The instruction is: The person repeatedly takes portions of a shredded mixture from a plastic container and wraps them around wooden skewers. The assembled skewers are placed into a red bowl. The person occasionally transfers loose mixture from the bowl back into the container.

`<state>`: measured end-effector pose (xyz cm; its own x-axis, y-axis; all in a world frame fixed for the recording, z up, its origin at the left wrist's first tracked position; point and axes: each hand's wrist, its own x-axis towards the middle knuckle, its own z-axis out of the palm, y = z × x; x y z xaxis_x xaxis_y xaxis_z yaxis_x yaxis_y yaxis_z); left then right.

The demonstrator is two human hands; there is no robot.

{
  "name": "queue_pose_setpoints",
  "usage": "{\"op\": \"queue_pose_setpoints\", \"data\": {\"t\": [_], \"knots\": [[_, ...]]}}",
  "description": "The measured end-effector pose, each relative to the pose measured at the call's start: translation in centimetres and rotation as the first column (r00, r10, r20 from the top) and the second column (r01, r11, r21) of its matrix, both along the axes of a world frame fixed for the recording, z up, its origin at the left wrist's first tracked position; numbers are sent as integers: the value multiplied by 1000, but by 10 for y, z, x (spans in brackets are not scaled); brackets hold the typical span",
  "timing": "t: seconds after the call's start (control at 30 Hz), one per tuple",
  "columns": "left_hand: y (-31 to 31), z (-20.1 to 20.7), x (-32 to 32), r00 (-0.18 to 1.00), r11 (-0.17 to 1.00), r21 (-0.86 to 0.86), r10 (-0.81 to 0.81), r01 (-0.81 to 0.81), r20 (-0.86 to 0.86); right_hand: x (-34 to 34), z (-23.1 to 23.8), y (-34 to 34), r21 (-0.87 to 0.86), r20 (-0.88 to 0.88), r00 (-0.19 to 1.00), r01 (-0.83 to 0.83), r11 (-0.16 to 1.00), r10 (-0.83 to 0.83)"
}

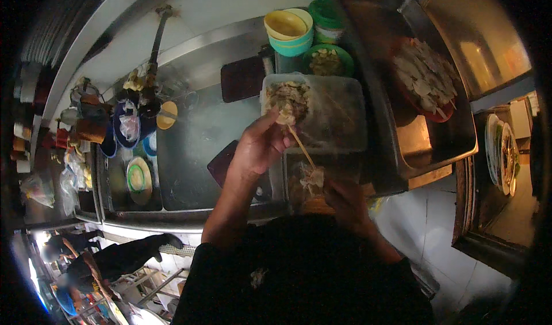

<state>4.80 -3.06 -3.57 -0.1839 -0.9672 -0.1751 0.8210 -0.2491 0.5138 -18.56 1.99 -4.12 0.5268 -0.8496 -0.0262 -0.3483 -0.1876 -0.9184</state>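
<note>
The left hand [259, 146] is pinched shut on a pale, ragged lump of meat [286, 115], pressing it onto the top of a thin wooden skewer [301, 145]. The right hand [345, 201] is closed around the skewer's lower end, just under another fatty chunk [313, 178] already threaded on. All of this hangs right over a cloudy clear plastic tub [339, 115] holding more raw pieces. Behind it sit stacked yellow and teal bowls [289, 31], a green bowl [328, 60] and a dull steel counter [190, 146].
</note>
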Motion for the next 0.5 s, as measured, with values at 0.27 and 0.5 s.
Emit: {"op": "queue_pose_setpoints", "data": {"t": [0.27,0.5], "knots": [[16,9,-18,989,987,80,132,-137,63,0,3,17,-12,-2,995,96,995,-96],[21,-14,-22,990,983,137,116,-125,74,3,14,17,25,25,996,80,996,-81]]}}
